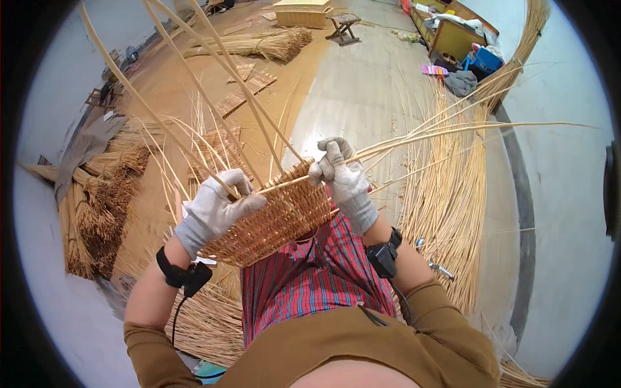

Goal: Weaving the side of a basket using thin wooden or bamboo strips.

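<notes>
A brown woven wicker basket (284, 223) is tilted in front of me over a red-and-blue striped cloth (304, 278). Long pale upright rods (244, 90) rise from its far side and lean to the upper left. My left hand (223, 204), in a white work glove, pinches a willow rod at the left end of the basket's rim. My right hand (346, 184), gloved too, has its fingers closed round a long willow rod (453, 131) whose tip stretches out to the right. Part of that rod runs along the rim between both hands.
Loose rods (446, 213) cover the floor at right, and more lie at lower left (207, 323). Dark-ended bundles (100, 213) are stacked by the left wall. Woven panels (246, 94), a folding stool (343, 30) and a lidded wicker box (303, 14) are farther off.
</notes>
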`<act>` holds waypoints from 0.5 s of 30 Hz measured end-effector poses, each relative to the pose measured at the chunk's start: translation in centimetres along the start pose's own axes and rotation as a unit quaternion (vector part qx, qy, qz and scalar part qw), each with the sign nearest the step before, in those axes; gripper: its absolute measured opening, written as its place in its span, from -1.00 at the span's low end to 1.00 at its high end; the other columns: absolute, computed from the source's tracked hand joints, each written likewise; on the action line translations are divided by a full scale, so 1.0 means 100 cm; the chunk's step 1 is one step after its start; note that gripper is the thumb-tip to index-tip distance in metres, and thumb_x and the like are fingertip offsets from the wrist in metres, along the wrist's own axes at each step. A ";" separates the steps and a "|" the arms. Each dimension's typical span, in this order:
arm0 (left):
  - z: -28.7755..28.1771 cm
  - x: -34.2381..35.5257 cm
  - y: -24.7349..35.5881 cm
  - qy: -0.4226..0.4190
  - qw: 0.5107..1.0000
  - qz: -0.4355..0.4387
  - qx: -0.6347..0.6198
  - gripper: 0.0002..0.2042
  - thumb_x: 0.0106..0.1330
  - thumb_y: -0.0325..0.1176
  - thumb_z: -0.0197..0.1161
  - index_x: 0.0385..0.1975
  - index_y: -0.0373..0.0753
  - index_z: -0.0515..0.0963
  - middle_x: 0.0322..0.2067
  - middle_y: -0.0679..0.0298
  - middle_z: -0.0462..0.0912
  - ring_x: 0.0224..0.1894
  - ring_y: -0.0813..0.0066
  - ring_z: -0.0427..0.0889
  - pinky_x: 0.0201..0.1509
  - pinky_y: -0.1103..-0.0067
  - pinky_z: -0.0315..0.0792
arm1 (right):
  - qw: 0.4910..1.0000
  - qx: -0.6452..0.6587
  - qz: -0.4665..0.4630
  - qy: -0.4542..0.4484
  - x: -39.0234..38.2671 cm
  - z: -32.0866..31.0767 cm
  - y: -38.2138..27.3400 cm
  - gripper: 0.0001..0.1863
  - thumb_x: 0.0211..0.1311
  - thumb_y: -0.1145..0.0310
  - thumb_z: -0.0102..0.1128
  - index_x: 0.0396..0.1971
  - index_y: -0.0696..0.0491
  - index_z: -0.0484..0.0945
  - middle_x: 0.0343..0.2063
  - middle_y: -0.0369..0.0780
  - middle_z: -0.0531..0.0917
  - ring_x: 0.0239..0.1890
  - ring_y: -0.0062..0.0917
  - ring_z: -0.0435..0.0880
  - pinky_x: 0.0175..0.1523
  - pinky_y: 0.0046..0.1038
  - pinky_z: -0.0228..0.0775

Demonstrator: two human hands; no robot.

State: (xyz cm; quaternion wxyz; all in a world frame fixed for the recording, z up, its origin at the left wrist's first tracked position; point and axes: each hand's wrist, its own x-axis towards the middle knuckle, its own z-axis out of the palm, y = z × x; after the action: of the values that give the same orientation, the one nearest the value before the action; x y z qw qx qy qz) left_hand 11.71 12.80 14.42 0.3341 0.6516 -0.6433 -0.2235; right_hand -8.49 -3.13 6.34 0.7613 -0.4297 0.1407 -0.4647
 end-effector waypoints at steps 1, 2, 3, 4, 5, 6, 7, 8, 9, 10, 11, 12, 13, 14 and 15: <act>0.001 0.001 0.002 0.005 1.000 -0.001 0.000 -0.76 0.18 -0.30 0.49 -0.33 -0.28 0.60 -0.41 0.25 0.59 -0.29 0.47 0.58 -0.17 0.50 0.49 | 1.000 -0.002 0.001 -0.003 -0.001 0.000 -0.001 -0.69 0.58 0.13 -0.02 -0.08 0.11 0.44 -0.73 -0.42 0.25 -0.64 -0.58 0.44 -0.45 -0.47 0.38; 0.003 0.002 0.004 0.002 0.998 -0.040 0.039 -0.77 0.21 -0.29 0.47 -0.34 -0.29 0.58 -0.45 0.27 0.58 -0.33 0.50 0.57 -0.21 0.52 0.48 | 1.000 -0.011 0.001 -0.003 -0.001 -0.001 -0.001 -0.69 0.58 0.13 -0.02 -0.08 0.11 0.44 -0.73 -0.42 0.25 -0.64 -0.58 0.45 -0.44 -0.48 0.39; 0.004 0.004 0.005 0.002 0.994 -0.078 0.078 -0.77 0.24 -0.29 0.45 -0.35 -0.29 0.57 -0.48 0.28 0.57 -0.36 0.52 0.56 -0.24 0.54 0.47 | 1.000 -0.018 0.003 0.002 -0.001 -0.001 -0.002 -0.69 0.58 0.13 -0.02 -0.08 0.11 0.44 -0.73 -0.42 0.25 -0.64 -0.59 0.45 -0.43 -0.48 0.39; 0.006 0.004 0.007 0.016 0.998 -0.035 0.054 -0.75 0.25 -0.26 0.43 -0.30 -0.30 0.57 -0.51 0.29 0.57 -0.40 0.53 0.55 -0.27 0.55 0.46 | 1.000 -0.026 0.008 0.003 -0.003 -0.001 -0.002 -0.70 0.58 0.14 -0.03 -0.09 0.10 0.44 -0.71 -0.42 0.26 -0.60 -0.59 0.47 -0.39 -0.49 0.42; 0.008 0.004 0.007 0.012 0.998 -0.027 0.053 -0.75 0.25 -0.26 0.43 -0.30 -0.30 0.57 -0.51 0.29 0.57 -0.40 0.53 0.55 -0.27 0.55 0.46 | 1.000 -0.030 0.007 0.005 -0.006 0.000 -0.002 -0.70 0.58 0.14 -0.03 -0.09 0.10 0.44 -0.71 -0.42 0.26 -0.60 -0.59 0.47 -0.39 -0.49 0.42; 0.008 0.005 0.008 0.022 0.998 -0.052 0.006 -0.73 0.24 -0.25 0.43 -0.27 -0.30 0.58 -0.50 0.28 0.57 -0.40 0.54 0.55 -0.28 0.54 0.45 | 0.998 -0.059 -0.014 0.019 -0.011 0.002 -0.003 -0.70 0.58 0.14 -0.04 -0.10 0.10 0.44 -0.70 -0.41 0.28 -0.59 -0.60 0.48 -0.36 -0.49 0.43; 0.009 0.006 0.007 0.022 0.996 -0.075 -0.053 -0.72 0.24 -0.23 0.43 -0.24 -0.30 0.59 -0.50 0.27 0.58 -0.40 0.55 0.55 -0.28 0.54 0.45 | 0.994 -0.082 -0.065 0.019 -0.017 0.006 -0.003 -0.71 0.59 0.15 -0.05 -0.10 0.10 0.44 -0.69 -0.40 0.29 -0.57 -0.60 0.49 -0.33 -0.50 0.44; 0.009 0.006 0.007 0.016 0.997 -0.074 -0.035 -0.67 0.23 -0.19 0.42 -0.16 -0.30 0.59 -0.49 0.27 0.58 -0.38 0.56 0.56 -0.28 0.53 0.46 | 0.992 -0.094 -0.079 0.031 -0.027 0.009 -0.004 -0.75 0.59 0.19 -0.04 -0.11 0.09 0.43 -0.58 -0.32 0.44 -0.49 -0.60 0.54 -0.25 -0.49 0.49; 0.010 0.006 0.007 0.025 0.997 -0.073 -0.031 -0.67 0.23 -0.19 0.42 -0.16 -0.30 0.59 -0.49 0.27 0.58 -0.38 0.56 0.56 -0.28 0.53 0.46 | 0.993 -0.111 -0.042 0.017 -0.038 0.015 -0.006 -0.75 0.59 0.19 -0.04 -0.11 0.09 0.43 -0.58 -0.32 0.44 -0.49 -0.60 0.54 -0.25 -0.49 0.49; 0.009 0.006 0.007 0.024 0.998 -0.063 -0.008 -0.65 0.24 -0.18 0.42 -0.14 -0.29 0.58 -0.49 0.27 0.58 -0.37 0.55 0.56 -0.27 0.53 0.46 | 0.982 -0.135 -0.129 -0.006 -0.053 0.022 -0.004 -0.78 0.56 0.25 0.00 -0.09 0.11 0.44 -0.46 -0.24 0.53 -0.35 -0.53 0.60 -0.14 -0.43 0.52; 0.009 0.005 0.007 0.024 0.997 -0.067 0.018 -0.63 0.24 -0.16 0.42 -0.11 -0.29 0.57 -0.49 0.27 0.58 -0.36 0.54 0.57 -0.26 0.53 0.46 | 0.959 -0.151 -0.235 -0.041 -0.069 0.029 -0.002 -0.80 0.53 0.31 0.05 -0.06 0.13 0.44 -0.34 -0.15 0.63 -0.21 -0.47 0.67 -0.03 -0.38 0.56; 0.009 0.004 0.007 0.032 0.998 -0.054 0.012 -0.63 0.24 -0.16 0.42 -0.11 -0.29 0.57 -0.49 0.27 0.58 -0.36 0.54 0.57 -0.26 0.53 0.46 | 0.942 -0.188 -0.252 -0.119 -0.081 0.033 -0.003 -0.80 0.49 0.37 0.09 -0.02 0.14 0.44 -0.21 -0.09 0.64 -0.04 -0.39 0.64 0.09 -0.32 0.52; 0.009 0.003 0.007 0.039 0.998 -0.042 0.039 -0.63 0.24 -0.16 0.41 -0.10 -0.28 0.57 -0.48 0.26 0.58 -0.37 0.54 0.57 -0.27 0.52 0.46 | 0.905 -0.206 -0.309 -0.207 -0.088 0.037 -0.004 -0.77 0.45 0.44 0.12 0.02 0.16 0.43 -0.08 -0.03 0.66 0.13 -0.32 0.61 0.21 -0.27 0.48; 0.009 0.002 0.007 0.044 0.996 -0.031 0.065 -0.62 0.25 -0.15 0.41 -0.08 -0.28 0.57 -0.47 0.26 0.59 -0.37 0.53 0.57 -0.28 0.51 0.46 | 0.921 -0.160 -0.275 -0.227 -0.089 0.038 -0.009 -0.75 0.39 0.49 0.17 0.02 0.17 0.48 -0.02 0.00 0.66 0.32 -0.24 0.47 0.33 -0.20 0.37; 0.009 0.001 0.007 0.047 0.997 -0.033 0.059 -0.62 0.25 -0.15 0.41 -0.08 -0.28 0.57 -0.47 0.26 0.59 -0.37 0.53 0.57 -0.28 0.51 0.46 | 0.942 -0.098 -0.258 -0.190 -0.084 0.043 -0.011 -0.79 0.39 0.51 0.16 -0.02 0.13 0.50 -0.03 -0.05 0.66 0.18 -0.24 0.59 0.23 -0.21 0.46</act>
State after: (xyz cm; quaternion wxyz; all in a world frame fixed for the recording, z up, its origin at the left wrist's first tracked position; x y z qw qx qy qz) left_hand 10.57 12.60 14.32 0.3174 0.7008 -0.6172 -0.1648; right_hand -10.99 5.86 8.21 0.5824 -0.6040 -0.0772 -0.5386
